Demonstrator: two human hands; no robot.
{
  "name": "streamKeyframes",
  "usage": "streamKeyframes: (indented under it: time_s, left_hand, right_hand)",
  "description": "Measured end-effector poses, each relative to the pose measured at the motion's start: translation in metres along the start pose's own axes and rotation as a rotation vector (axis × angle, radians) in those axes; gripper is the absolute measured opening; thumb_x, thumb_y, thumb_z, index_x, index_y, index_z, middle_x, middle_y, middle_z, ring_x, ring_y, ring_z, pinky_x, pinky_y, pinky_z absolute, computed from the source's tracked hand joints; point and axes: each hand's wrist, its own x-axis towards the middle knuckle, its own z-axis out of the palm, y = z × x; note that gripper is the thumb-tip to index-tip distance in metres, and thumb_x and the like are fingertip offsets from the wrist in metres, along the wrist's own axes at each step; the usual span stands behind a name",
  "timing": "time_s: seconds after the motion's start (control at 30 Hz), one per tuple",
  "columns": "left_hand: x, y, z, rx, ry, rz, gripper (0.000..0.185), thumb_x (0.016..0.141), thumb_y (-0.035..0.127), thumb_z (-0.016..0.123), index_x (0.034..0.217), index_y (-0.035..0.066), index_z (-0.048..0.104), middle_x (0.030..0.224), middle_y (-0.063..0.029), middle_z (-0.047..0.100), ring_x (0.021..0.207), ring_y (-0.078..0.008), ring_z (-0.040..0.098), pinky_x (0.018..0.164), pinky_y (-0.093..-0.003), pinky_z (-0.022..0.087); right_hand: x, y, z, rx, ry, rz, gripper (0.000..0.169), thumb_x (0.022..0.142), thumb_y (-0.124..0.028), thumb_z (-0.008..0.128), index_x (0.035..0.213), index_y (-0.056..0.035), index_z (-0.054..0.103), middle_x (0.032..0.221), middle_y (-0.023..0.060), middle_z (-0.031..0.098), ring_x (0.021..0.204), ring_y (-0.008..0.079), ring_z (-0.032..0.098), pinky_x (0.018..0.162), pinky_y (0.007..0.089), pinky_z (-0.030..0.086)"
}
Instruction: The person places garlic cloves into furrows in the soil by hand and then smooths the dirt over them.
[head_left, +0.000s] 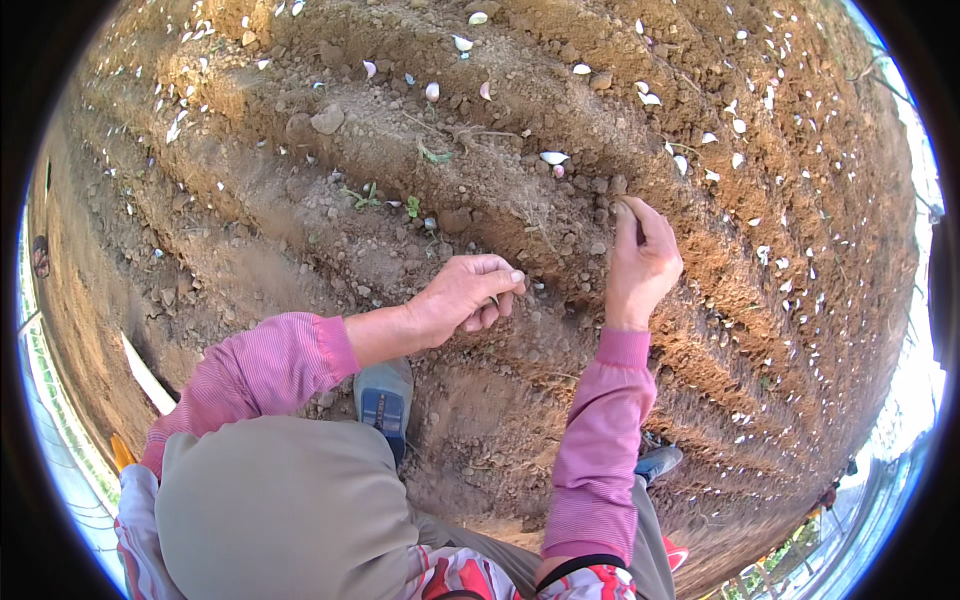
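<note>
My left hand (484, 294) is low over the furrowed soil (465, 390), its fingers curled with thumb and forefinger close together; whether a clove is between them is hidden. A small pale piece, perhaps a clove, lies just beyond its fingertips. To the right, my right hand (645, 244) reaches down to the ridge, thumb and forefinger pinched together at the soil, and what they may hold cannot be seen. Above it a white garlic clove (553, 157) and a pinkish clove (559, 172) lie on the dirt. Other garlic cloves (433, 91) are scattered along the furrows.
My shoes (384, 405) (658, 463) stand on the soil below the hands. Small green weeds (365, 197) and a stone (328, 119) are upper left of the left hand. A long white object (146, 375) lies at the far left. Many cloves dot the rows at right.
</note>
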Motion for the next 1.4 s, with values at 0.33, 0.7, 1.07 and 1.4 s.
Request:
streamKeyframes:
  time_s: [0.33,0.7,1.07,1.4]
  left_hand:
    - [0.006,0.012,0.006,-0.002,-0.036,0.063,0.017,0.098,0.02,0.056,0.096,0.004,0.064,0.073,-0.0017,0.063,0.054,-0.0051,0.054,0.04,-0.018,0.036]
    - [0.029,0.044,0.031,0.013,-0.12,0.245,0.023,0.099,0.026,0.056,0.102,0.003,0.061,0.079,-0.0037,0.063,0.059,-0.007,0.057,0.045,-0.0189,0.04]
    - [0.026,0.024,0.027,0.04,-0.12,0.093,0.027,0.101,0.025,0.048,0.1,0.001,0.06,0.076,-0.0048,0.062,0.052,-0.006,0.054,0.04,-0.0183,0.038]
    - [0.008,-0.002,-0.004,-0.014,-0.028,0.034,0.025,0.1,0.025,0.049,0.099,0.003,0.061,0.076,-0.0044,0.062,0.054,-0.0071,0.054,0.041,-0.0201,0.038]
  right_hand:
    - [0.02,0.06,0.017,-0.492,-0.243,-0.192,0.018,0.08,-0.024,0.077,0.095,-0.0158,0.074,0.084,0.0017,0.071,0.074,0.0141,0.063,0.068,0.034,0.048]
    - [-0.015,0.007,-0.031,0.919,-0.387,0.507,0.017,0.087,-0.002,0.069,0.104,-0.0033,0.07,0.091,0.0019,0.071,0.081,0.005,0.062,0.071,0.0193,0.05]
    - [0.017,0.046,0.015,-0.44,-0.211,-0.201,0.01,0.079,-0.011,0.074,0.086,-0.0078,0.068,0.078,0.0058,0.066,0.074,0.0208,0.062,0.072,0.0371,0.049]
    - [0.023,-0.022,0.048,-0.435,-0.416,-0.172,0.019,0.08,-0.026,0.075,0.092,-0.0121,0.072,0.089,0.0037,0.067,0.086,0.02,0.061,0.078,0.0385,0.044]
